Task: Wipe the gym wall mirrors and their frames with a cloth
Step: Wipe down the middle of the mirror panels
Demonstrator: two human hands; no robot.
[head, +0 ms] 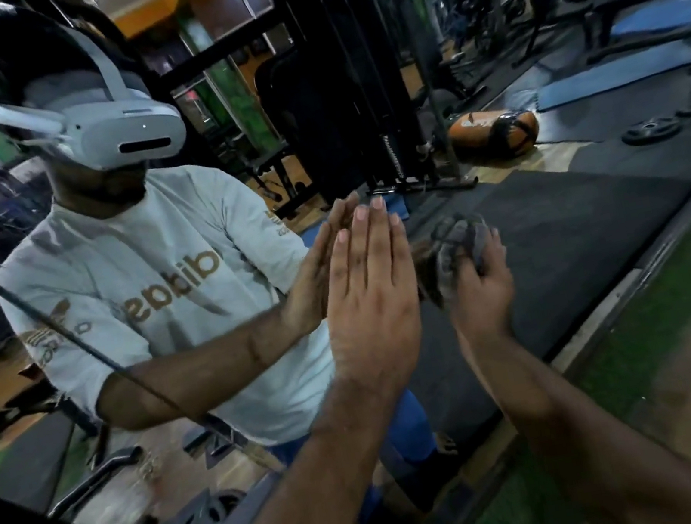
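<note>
Flat left hand (370, 298) on glassy mirror (530, 65), right hand (481, 285) gripping crumpled cloth (460, 243)

A dim indoor view with low, muted light and deep shadow across the upper right and lower left corners. The brightest areas are a pale shirt (180, 260) reflected in the mirror (555, 228) and the back of the left hand (368, 285). Wide-angle distortion bends straight lines near the edges. The right hand (480, 281) and cloth (458, 244) are smeared by motion blur; distant reflections look soft and grainy.
</note>
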